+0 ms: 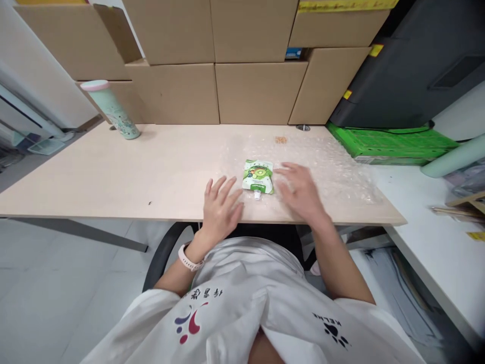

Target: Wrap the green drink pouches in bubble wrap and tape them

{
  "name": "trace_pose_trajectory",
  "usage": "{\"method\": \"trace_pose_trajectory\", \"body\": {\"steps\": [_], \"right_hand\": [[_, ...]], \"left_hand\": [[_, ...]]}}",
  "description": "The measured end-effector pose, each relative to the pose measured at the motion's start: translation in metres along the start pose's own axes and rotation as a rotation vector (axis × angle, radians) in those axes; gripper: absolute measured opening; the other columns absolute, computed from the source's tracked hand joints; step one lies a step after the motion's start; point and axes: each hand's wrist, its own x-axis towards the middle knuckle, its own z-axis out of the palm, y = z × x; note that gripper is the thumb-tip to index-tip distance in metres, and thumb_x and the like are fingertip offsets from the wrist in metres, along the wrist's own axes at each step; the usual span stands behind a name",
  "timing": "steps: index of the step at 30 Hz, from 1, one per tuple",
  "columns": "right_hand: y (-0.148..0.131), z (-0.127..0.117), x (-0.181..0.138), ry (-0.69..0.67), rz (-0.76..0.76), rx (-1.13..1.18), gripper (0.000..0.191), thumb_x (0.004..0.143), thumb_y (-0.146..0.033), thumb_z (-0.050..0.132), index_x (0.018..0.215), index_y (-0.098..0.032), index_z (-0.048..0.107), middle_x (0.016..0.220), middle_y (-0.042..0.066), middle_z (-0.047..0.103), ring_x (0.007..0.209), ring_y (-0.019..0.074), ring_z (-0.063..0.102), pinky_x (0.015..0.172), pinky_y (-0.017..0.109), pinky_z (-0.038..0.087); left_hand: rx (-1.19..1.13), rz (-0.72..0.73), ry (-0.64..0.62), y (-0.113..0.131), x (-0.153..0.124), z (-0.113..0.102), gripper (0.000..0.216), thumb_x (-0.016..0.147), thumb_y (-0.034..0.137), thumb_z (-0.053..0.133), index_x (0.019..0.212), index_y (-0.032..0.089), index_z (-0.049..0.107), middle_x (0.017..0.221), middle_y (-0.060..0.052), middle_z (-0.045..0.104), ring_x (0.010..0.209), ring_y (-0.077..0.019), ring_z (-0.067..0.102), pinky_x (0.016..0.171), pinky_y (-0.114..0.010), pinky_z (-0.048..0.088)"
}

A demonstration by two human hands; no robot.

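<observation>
Left hand (222, 208): open, spread, empty; left of pouch, can't tell from here if it touches the tabletop (170, 172).
Right hand (299, 191): open, loosely curved, blurry, empty; just right of pouch, contact unclear.
Green-white pouch (258, 177): flat between both hands, white spout (257, 195) toward the person.
Bubble wrap (326, 164): spread on tabletop, under pouch.

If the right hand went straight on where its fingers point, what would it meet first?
Most likely the green-and-white pouch, which lies just ahead of the right hand; the hand's height is unclear.
</observation>
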Motion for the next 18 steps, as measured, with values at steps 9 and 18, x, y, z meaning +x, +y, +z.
{"method": "trace_pose_trajectory", "body": {"steps": [9, 18], "right_hand": [[-0.024, 0.014, -0.017, -0.313, -0.035, -0.118, 0.036, 0.092, -0.046, 0.066, 0.116, -0.02, 0.061, 0.123, 0.013, 0.065, 0.11, 0.0303, 0.058, 0.089, 0.043, 0.048], [-0.045, 0.021, -0.016, -0.18, -0.022, -0.301, 0.03, 0.096, -0.048, 0.058, 0.104, -0.02, 0.063, 0.089, 0.01, 0.069, 0.086, 0.0264, 0.062, 0.075, 0.036, 0.042]], "left_hand": [[-0.015, -0.014, -0.424, 0.003, -0.015, -0.001, 0.041, 0.096, 0.039, 0.057, 0.13, 0.017, 0.061, 0.137, -0.015, 0.065, 0.121, -0.032, 0.059, 0.105, -0.052, 0.044], [-0.051, -0.068, -0.392, 0.03, -0.022, 0.005, 0.04, 0.094, 0.035, 0.06, 0.131, 0.018, 0.062, 0.139, -0.014, 0.064, 0.118, -0.0334, 0.059, 0.096, -0.052, 0.045]]}}
